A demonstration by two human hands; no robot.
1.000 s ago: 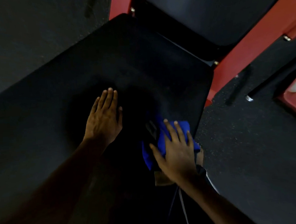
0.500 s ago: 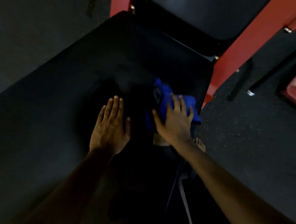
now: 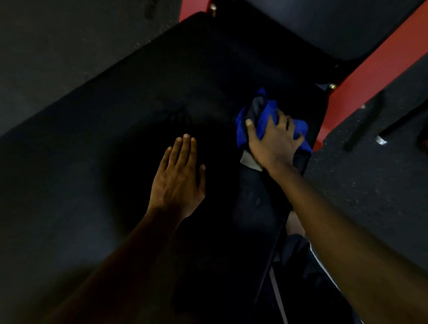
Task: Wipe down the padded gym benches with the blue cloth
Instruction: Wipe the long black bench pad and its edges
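Note:
A wide black padded bench (image 3: 106, 133) fills the middle and left of the head view. The crumpled blue cloth (image 3: 264, 118) lies on the pad near its far right corner. My right hand (image 3: 273, 139) lies on top of the cloth, fingers bent over it and thumb along its left side. My left hand (image 3: 177, 179) rests flat on the pad to the left, fingers straight and together, holding nothing.
A second dark pad (image 3: 336, 14) sits beyond the bench, carried on a red metal frame (image 3: 368, 74). Speckled black rubber floor (image 3: 374, 177) lies to the right, with a dark bar (image 3: 403, 122) on it. My leg in dark trousers (image 3: 313, 288) stands at the bench's right edge.
My right hand has pushed the blue cloth away from me along the pad's right side toward the far corner. My left hand has stayed flat on the pad.

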